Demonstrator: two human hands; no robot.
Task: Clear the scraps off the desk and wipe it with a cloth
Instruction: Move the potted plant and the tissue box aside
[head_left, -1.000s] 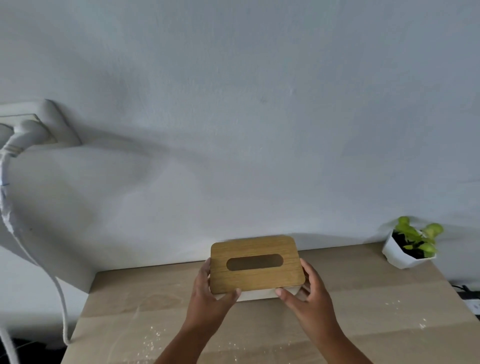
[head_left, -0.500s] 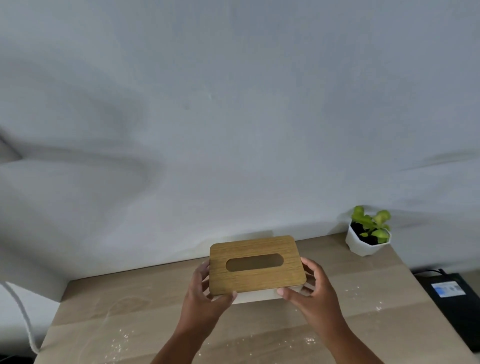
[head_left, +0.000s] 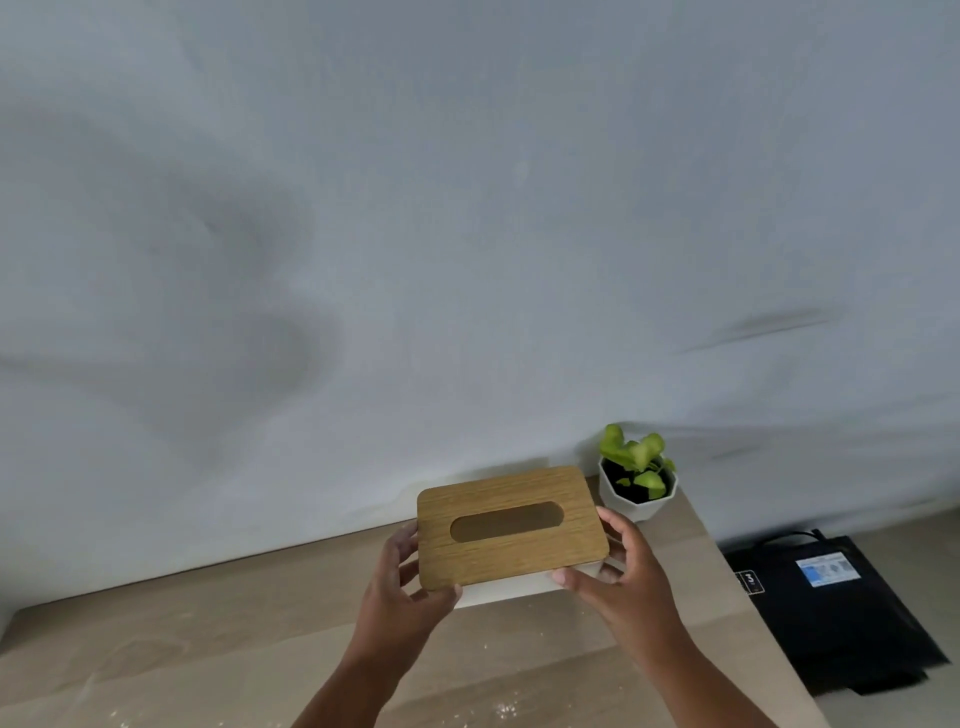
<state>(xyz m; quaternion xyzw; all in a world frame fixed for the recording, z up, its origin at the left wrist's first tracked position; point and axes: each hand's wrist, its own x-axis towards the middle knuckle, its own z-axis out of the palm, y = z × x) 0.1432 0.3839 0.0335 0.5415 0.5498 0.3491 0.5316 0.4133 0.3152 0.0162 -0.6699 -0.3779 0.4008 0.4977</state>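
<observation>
So we've got the tissue box (head_left: 511, 527) held up between both hands, just above the back of the tabletop (head_left: 260, 639) and right next to the little potted plant (head_left: 638, 480) in its white pot. Our left hand (head_left: 402, 597) grips the box's left end, thumb curled onto the near edge of the wooden lid; our right hand (head_left: 626, 577) grips the right end the same way. The lid's oval slot faces up, and the white base peeks out underneath. White crumbs (head_left: 498, 709) are scattered over the near part of the tabletop. A black bag (head_left: 841, 613) lies on the floor off to the right
</observation>
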